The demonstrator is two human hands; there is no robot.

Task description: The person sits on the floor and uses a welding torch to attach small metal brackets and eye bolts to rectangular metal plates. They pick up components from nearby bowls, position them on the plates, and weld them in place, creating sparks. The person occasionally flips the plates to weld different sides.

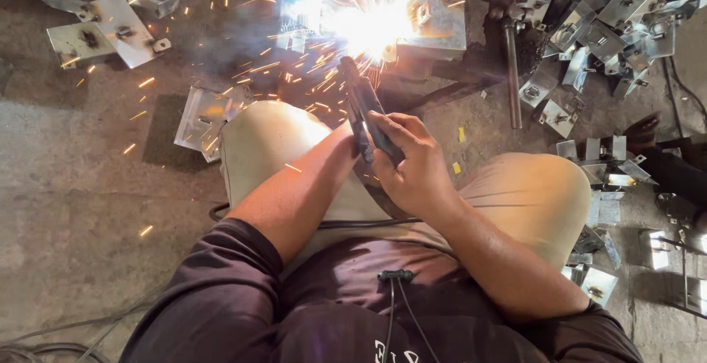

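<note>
welding torch (362, 109): dark, slim, tip in white glare at the steel box (434, 20) | right hand (412, 164) clamped on its handle | left hand hidden behind torch, grip unclear

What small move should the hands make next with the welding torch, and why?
Probably hold the welding torch steady and creep its tip along the seam: the right hand grips it, the arc burns bright on the metal bracket, and sparks fly. The left hand is hidden behind the torch.
</note>
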